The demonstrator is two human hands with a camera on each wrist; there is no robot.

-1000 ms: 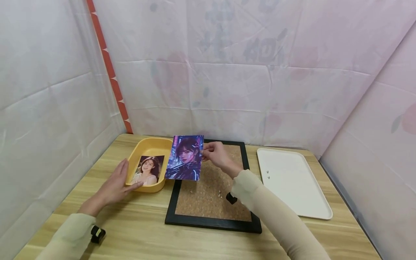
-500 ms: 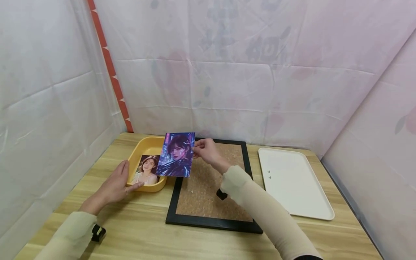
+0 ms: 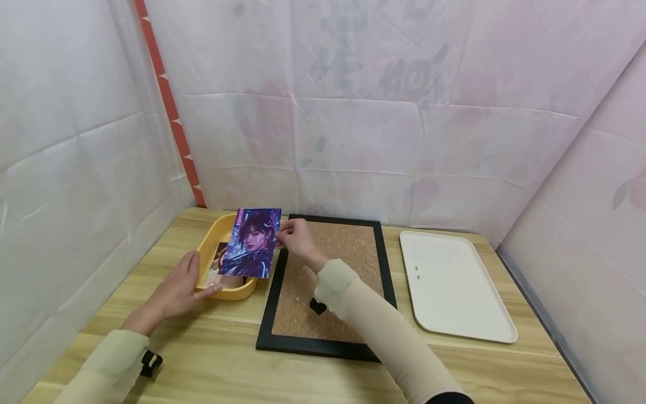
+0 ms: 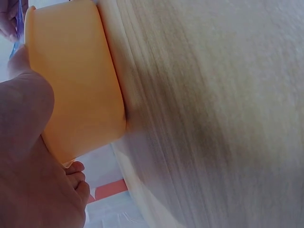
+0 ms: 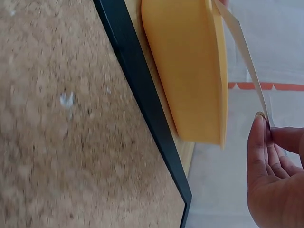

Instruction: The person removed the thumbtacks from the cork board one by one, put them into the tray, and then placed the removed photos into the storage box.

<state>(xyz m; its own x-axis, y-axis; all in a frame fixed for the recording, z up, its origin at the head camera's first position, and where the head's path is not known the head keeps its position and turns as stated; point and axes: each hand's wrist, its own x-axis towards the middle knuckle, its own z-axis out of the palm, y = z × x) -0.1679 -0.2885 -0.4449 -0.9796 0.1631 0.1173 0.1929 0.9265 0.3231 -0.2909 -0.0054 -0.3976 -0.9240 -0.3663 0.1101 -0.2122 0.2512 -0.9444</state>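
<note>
My right hand (image 3: pixel 300 240) pinches the right edge of a blue and purple picture card (image 3: pixel 251 242) between thumb and fingers. The card is held tilted above a yellow plastic bin (image 3: pixel 204 248). Inside the bin lies a portrait photo (image 3: pixel 214 276), now mostly covered from view by the card. My left hand (image 3: pixel 174 286) rests against the bin's near left corner, with fingers stretched along the outer wall and the thumb over the rim. In the right wrist view the card (image 5: pixel 247 54) appears nearly edge-on, with the bin (image 5: pixel 190 71) below it.
A black-framed cork board (image 3: pixel 348 241) lies right of the bin, under my right forearm. Farther right is a white tray (image 3: pixel 459 286) with small metal pins (image 3: pixel 416 273) near its left edge. Pale fabric walls (image 3: pixel 353 146) enclose the wooden table (image 3: pixel 217 359) behind and at both sides.
My right hand has carried the card left, from above the cork board's left edge to above the bin, so it now covers much of the photo. My left hand has stayed put.
</note>
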